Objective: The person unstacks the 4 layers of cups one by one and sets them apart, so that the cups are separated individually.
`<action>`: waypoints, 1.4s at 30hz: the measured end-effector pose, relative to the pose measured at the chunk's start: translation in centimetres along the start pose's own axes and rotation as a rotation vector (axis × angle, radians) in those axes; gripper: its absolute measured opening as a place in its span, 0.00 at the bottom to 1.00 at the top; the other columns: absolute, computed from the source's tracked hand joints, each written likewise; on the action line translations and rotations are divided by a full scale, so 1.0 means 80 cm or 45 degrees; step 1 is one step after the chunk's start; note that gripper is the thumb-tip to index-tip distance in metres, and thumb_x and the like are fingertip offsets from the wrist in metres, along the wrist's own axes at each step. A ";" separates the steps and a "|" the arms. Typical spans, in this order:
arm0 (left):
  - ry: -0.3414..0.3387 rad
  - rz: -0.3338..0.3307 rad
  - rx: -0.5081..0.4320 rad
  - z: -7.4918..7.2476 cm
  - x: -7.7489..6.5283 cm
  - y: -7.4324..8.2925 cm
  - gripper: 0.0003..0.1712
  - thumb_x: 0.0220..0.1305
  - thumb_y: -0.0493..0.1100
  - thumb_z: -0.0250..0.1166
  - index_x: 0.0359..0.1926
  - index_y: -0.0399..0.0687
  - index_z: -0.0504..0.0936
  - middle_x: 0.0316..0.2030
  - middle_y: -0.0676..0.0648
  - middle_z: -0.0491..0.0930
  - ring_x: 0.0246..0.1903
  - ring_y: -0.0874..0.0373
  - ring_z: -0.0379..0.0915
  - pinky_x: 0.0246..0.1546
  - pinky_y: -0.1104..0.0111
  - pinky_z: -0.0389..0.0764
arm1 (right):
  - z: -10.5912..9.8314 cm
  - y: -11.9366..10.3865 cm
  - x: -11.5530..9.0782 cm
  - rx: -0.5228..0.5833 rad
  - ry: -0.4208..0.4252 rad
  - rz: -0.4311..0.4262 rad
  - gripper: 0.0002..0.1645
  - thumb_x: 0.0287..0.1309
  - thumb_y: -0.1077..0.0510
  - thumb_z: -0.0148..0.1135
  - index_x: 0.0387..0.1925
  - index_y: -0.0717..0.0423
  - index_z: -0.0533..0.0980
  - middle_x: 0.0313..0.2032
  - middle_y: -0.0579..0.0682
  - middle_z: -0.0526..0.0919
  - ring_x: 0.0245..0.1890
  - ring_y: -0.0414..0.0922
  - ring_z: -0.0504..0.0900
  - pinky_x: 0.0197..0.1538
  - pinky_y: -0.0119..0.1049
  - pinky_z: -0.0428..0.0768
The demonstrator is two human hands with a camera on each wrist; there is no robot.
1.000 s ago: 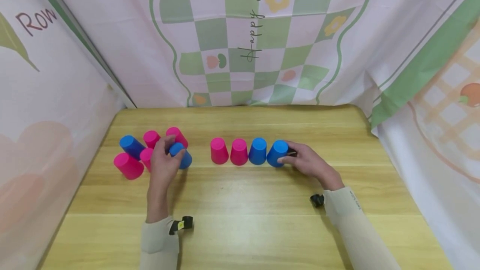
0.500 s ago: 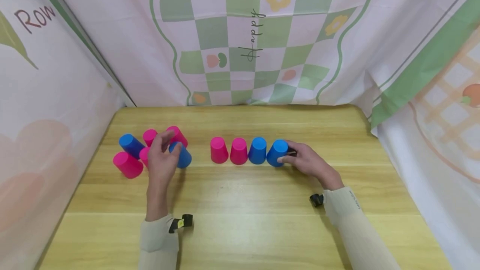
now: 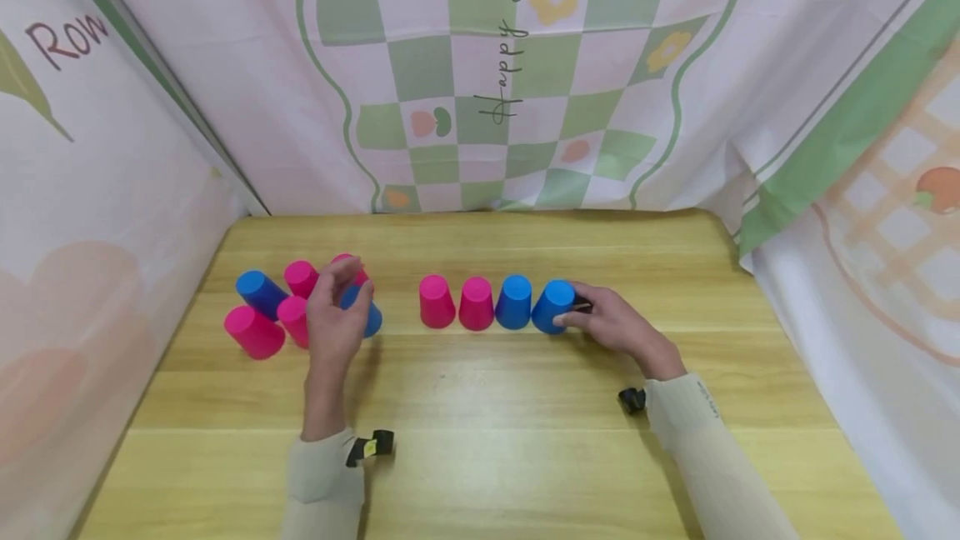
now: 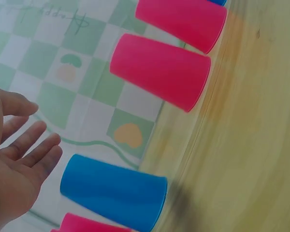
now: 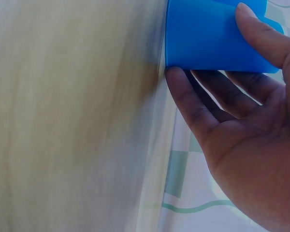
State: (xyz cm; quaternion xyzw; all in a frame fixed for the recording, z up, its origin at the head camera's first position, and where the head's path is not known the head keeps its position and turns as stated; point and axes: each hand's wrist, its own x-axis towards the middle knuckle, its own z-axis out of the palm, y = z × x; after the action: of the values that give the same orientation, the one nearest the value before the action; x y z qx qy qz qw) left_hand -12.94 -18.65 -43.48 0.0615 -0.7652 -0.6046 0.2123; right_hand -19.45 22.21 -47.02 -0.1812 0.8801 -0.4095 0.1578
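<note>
My left hand [image 3: 337, 315] hovers over the left group of upside-down cups, its fingers loosely bent and holding nothing. Nearest to it is a blue cup [image 4: 113, 193], which stands apart from the fingers in the left wrist view; in the head view the hand partly hides it. A pink cup [image 3: 362, 277] just behind is partly covered too. On the right, my right hand [image 3: 618, 319] holds the end blue cup [image 3: 552, 308] of a row, thumb on the near side and fingers on the outer side. That row continues leftward with another blue cup [image 3: 513, 304] and two pink cups, one pink cup [image 3: 476, 307] beside the blue.
At the far left stand a blue cup [image 3: 262, 297] and several pink ones, among them a front pink cup [image 3: 257, 334]. All rest on a wooden table [image 3: 480, 440]. A printed curtain [image 3: 487, 90] rises behind the table's back edge, and cloth hangs on both sides.
The left hand shifts slightly left, then back to the right above its cups, and now covers more of the blue cup. The right hand and the row stay still.
</note>
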 end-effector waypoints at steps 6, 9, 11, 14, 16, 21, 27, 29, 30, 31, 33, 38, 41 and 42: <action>-0.127 0.016 -0.022 0.018 0.000 -0.003 0.24 0.70 0.33 0.68 0.65 0.42 0.77 0.60 0.40 0.80 0.64 0.49 0.75 0.73 0.49 0.72 | 0.000 0.000 0.001 0.012 -0.005 0.006 0.23 0.70 0.44 0.68 0.61 0.47 0.78 0.54 0.51 0.86 0.52 0.51 0.81 0.61 0.56 0.81; -0.182 0.043 -0.011 0.029 0.000 -0.006 0.25 0.70 0.32 0.68 0.66 0.43 0.76 0.60 0.42 0.79 0.64 0.49 0.75 0.72 0.53 0.74 | 0.000 0.000 0.001 0.018 -0.006 0.010 0.24 0.70 0.45 0.68 0.62 0.47 0.78 0.54 0.51 0.86 0.53 0.51 0.81 0.62 0.58 0.81; -0.203 0.043 -0.005 0.035 -0.001 -0.007 0.25 0.69 0.32 0.69 0.66 0.43 0.76 0.61 0.43 0.79 0.64 0.48 0.75 0.72 0.54 0.74 | 0.000 -0.001 0.001 0.021 -0.007 0.008 0.24 0.70 0.45 0.68 0.62 0.48 0.78 0.54 0.51 0.86 0.52 0.51 0.81 0.62 0.57 0.81; -0.235 -0.001 0.015 0.044 -0.003 -0.007 0.26 0.69 0.34 0.70 0.66 0.45 0.76 0.62 0.45 0.79 0.65 0.47 0.74 0.72 0.51 0.74 | 0.000 -0.002 0.001 0.024 -0.007 0.005 0.23 0.70 0.46 0.68 0.62 0.48 0.78 0.53 0.51 0.86 0.52 0.51 0.81 0.61 0.56 0.82; -0.266 -0.035 0.036 0.050 -0.004 -0.008 0.28 0.69 0.36 0.70 0.68 0.46 0.76 0.63 0.46 0.79 0.67 0.45 0.73 0.73 0.49 0.72 | 0.000 -0.003 0.000 0.026 -0.006 0.004 0.23 0.70 0.46 0.68 0.62 0.48 0.78 0.53 0.51 0.86 0.51 0.51 0.81 0.60 0.56 0.82; -0.367 -0.073 0.100 0.062 -0.006 -0.013 0.32 0.68 0.36 0.71 0.71 0.45 0.73 0.66 0.43 0.77 0.69 0.42 0.71 0.74 0.48 0.71 | 0.000 -0.002 0.000 0.018 -0.003 0.005 0.24 0.70 0.46 0.68 0.63 0.48 0.78 0.54 0.51 0.86 0.52 0.51 0.81 0.61 0.57 0.82; -0.434 -0.110 0.196 0.071 -0.008 -0.016 0.36 0.68 0.36 0.72 0.73 0.52 0.70 0.70 0.41 0.73 0.71 0.47 0.68 0.74 0.49 0.71 | 0.001 0.000 0.000 0.016 -0.003 0.002 0.24 0.70 0.45 0.68 0.62 0.47 0.78 0.53 0.51 0.86 0.51 0.51 0.81 0.61 0.57 0.81; -0.445 -0.118 0.206 0.073 -0.008 -0.016 0.37 0.67 0.36 0.72 0.73 0.52 0.70 0.70 0.41 0.72 0.72 0.47 0.68 0.74 0.49 0.71 | 0.001 0.000 0.000 0.016 -0.003 0.003 0.24 0.70 0.44 0.68 0.62 0.47 0.78 0.53 0.51 0.86 0.51 0.51 0.81 0.61 0.57 0.81; -0.452 -0.126 0.212 0.073 -0.008 -0.015 0.37 0.67 0.36 0.73 0.74 0.53 0.69 0.70 0.42 0.72 0.72 0.46 0.68 0.74 0.48 0.71 | 0.001 0.000 0.000 0.014 -0.003 0.002 0.24 0.70 0.44 0.68 0.62 0.47 0.78 0.53 0.51 0.86 0.51 0.51 0.81 0.61 0.57 0.81; -0.459 -0.136 0.215 0.074 -0.008 -0.015 0.38 0.67 0.36 0.73 0.74 0.53 0.69 0.70 0.43 0.72 0.72 0.46 0.68 0.73 0.48 0.72 | 0.000 0.001 0.000 0.013 -0.002 0.002 0.24 0.70 0.44 0.68 0.62 0.47 0.78 0.53 0.51 0.86 0.51 0.51 0.81 0.61 0.57 0.81; -0.475 -0.158 0.226 0.075 -0.009 -0.014 0.39 0.66 0.36 0.73 0.74 0.54 0.69 0.70 0.45 0.72 0.72 0.46 0.68 0.73 0.48 0.73 | 0.000 0.001 0.001 0.011 -0.003 0.001 0.24 0.70 0.44 0.68 0.62 0.47 0.78 0.53 0.50 0.86 0.51 0.51 0.81 0.61 0.57 0.81; -0.495 -0.224 0.235 0.080 -0.008 -0.014 0.43 0.65 0.36 0.74 0.77 0.56 0.66 0.71 0.47 0.71 0.73 0.45 0.65 0.72 0.46 0.73 | -0.001 0.000 0.001 0.011 -0.005 -0.004 0.23 0.70 0.44 0.68 0.61 0.47 0.78 0.53 0.50 0.86 0.51 0.51 0.81 0.61 0.56 0.82; -0.487 -0.250 0.231 0.083 -0.007 -0.014 0.44 0.66 0.36 0.73 0.78 0.56 0.64 0.72 0.45 0.69 0.74 0.43 0.63 0.72 0.46 0.73 | -0.001 -0.001 0.001 0.012 -0.008 0.003 0.23 0.70 0.44 0.68 0.61 0.46 0.78 0.53 0.50 0.86 0.51 0.51 0.81 0.60 0.54 0.82; -0.485 -0.257 0.233 0.085 -0.007 -0.014 0.45 0.66 0.35 0.73 0.78 0.55 0.63 0.73 0.45 0.69 0.75 0.43 0.63 0.72 0.45 0.72 | -0.001 -0.001 0.001 0.016 -0.009 0.006 0.23 0.70 0.44 0.68 0.61 0.46 0.78 0.53 0.50 0.86 0.50 0.51 0.81 0.59 0.53 0.82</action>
State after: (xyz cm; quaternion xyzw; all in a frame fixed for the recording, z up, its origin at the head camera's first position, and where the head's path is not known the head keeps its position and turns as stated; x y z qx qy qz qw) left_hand -15.32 -12.66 -45.88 0.0414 -0.8331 -0.5516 -0.0040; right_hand -19.50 22.19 -46.95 -0.1796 0.8774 -0.4140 0.1630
